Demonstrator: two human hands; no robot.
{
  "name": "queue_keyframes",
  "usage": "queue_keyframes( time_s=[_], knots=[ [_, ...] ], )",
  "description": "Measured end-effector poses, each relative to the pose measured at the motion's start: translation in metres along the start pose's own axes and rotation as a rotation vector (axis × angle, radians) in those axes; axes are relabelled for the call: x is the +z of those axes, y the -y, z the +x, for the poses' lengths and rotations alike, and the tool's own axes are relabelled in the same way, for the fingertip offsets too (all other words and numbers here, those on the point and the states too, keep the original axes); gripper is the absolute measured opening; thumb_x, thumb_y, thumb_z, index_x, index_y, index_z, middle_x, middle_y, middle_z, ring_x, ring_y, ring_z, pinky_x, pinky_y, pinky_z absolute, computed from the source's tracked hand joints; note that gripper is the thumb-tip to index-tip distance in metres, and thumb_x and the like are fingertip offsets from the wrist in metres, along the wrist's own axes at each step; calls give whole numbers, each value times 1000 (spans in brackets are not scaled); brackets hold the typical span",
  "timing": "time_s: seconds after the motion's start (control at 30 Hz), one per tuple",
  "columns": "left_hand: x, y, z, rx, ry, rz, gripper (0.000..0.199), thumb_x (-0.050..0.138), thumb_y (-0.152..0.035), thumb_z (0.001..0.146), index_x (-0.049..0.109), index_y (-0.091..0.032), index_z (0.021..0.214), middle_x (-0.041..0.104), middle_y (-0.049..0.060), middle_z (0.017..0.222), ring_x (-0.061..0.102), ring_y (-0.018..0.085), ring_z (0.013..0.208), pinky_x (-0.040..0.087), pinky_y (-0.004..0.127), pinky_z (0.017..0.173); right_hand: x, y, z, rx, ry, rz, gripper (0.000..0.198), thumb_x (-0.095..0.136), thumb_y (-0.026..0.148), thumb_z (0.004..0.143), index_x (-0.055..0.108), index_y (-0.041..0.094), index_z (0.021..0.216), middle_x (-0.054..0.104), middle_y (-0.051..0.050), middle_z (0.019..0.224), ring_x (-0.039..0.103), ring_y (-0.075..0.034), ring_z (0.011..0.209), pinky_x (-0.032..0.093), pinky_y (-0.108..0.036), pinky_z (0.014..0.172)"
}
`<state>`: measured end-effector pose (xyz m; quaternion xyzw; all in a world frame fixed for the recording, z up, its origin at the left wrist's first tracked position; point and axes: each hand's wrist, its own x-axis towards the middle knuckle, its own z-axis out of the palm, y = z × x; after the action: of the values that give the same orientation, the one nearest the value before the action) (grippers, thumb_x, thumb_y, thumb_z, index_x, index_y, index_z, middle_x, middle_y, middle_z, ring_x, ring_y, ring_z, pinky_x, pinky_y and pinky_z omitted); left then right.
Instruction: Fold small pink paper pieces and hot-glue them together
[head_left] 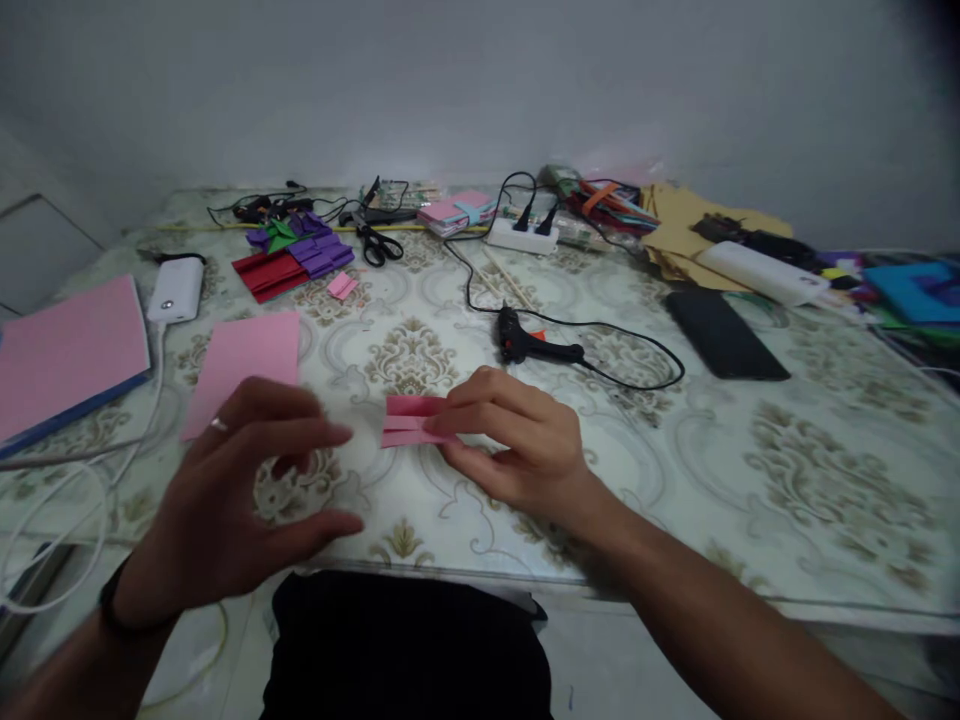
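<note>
A small folded piece of pink paper (405, 424) is pinched between the thumb and fingers of my right hand (510, 430), just above the table. Its left part sticks out and shows creases along its length; the right part is hidden by my fingers. To the left of it, my left hand (255, 480) is open, thumb and fingers apart with nothing between them. Behind that hand lies a flat pink sheet (244, 355), partly covered by the fingers. A black glue gun (536, 343) rests on the table beyond my right hand.
Folded red paper (268, 275), purple strips (322, 252) and black scissors (381, 246) lie at the back left. A white power strip (523, 236) stands at the back. A black phone (724, 335) is on the right. A white power bank (178, 290) and a pink stack (75, 350) sit left.
</note>
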<state>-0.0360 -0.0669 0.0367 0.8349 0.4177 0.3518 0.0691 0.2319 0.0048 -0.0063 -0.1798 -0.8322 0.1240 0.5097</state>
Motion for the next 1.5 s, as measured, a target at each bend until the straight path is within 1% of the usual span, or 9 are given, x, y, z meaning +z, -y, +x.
queue_keyframes(
  time_s=[0.03, 0.1, 0.23, 0.37, 0.6, 0.83, 1.13, 1.33, 1.5],
  knots=[
    [8, 2, 14, 51, 13, 26, 46, 86, -41, 85, 67, -25, 124, 66, 8, 111, 67, 19, 86, 61, 30, 69, 0, -1, -1, -10, -17, -12, 10, 67, 12, 95, 70, 21, 96, 75, -6, 90, 71, -19, 80, 58, -32, 67],
    [22, 5, 36, 154, 64, 47, 35, 80, -30, 91, 66, -24, 123, 66, 8, 116, 69, 19, 97, 62, 31, 81, 0, -1, -1, -17, -48, -41, 12, 67, 10, 92, 69, 21, 96, 75, -6, 88, 71, -19, 78, 57, -32, 65],
    [36, 9, 62, 293, 100, -26, 8, 70, -13, 95, 66, -19, 100, 69, 4, 97, 68, 14, 85, 59, 26, 73, 1, -1, 0, -3, -79, -85, 19, 66, 6, 86, 66, 23, 95, 74, -4, 87, 70, -18, 77, 57, -31, 65],
    [43, 14, 70, 346, 86, -101, 10, 69, -8, 93, 67, -18, 96, 71, 3, 91, 67, 15, 84, 57, 27, 74, 5, -2, 0, 34, -64, -63, 21, 63, 5, 82, 62, 23, 93, 74, -4, 86, 69, -17, 75, 55, -28, 63],
    [54, 19, 61, 357, 58, -169, 13, 69, -8, 90, 65, -20, 90, 75, 2, 89, 65, 17, 83, 59, 31, 74, 8, 4, -3, 77, 25, -127, 19, 60, 10, 79, 58, 24, 90, 70, -1, 83, 65, -16, 70, 49, -29, 56],
    [54, 21, 58, 290, 87, -308, 22, 70, -4, 85, 57, -21, 78, 71, 1, 82, 62, 16, 79, 56, 31, 72, 9, 7, -2, 81, 28, -108, 18, 64, 10, 83, 59, 24, 92, 70, -1, 83, 67, -16, 72, 52, -28, 59],
    [54, 25, 58, 258, 7, -290, 25, 65, 1, 80, 56, -22, 76, 63, -1, 79, 57, 16, 75, 52, 31, 67, -4, -10, 3, 184, 79, -27, 18, 61, 6, 84, 55, 23, 84, 59, -1, 78, 57, -15, 69, 49, -29, 60],
    [62, 25, 55, 247, 7, -275, 20, 66, 0, 85, 61, -19, 83, 69, 1, 84, 61, 16, 80, 55, 32, 74, -1, -13, 2, 112, 122, 46, 18, 68, 15, 86, 61, 22, 101, 68, -6, 91, 65, -20, 84, 56, -33, 72],
    [64, 21, 53, 158, 53, -268, 16, 67, -4, 89, 64, -19, 95, 69, 2, 90, 66, 13, 84, 54, 24, 72, 5, -10, -4, 112, 112, -16, 9, 66, 12, 91, 64, 19, 95, 70, -6, 86, 67, -18, 77, 55, -31, 65]
  ],
)
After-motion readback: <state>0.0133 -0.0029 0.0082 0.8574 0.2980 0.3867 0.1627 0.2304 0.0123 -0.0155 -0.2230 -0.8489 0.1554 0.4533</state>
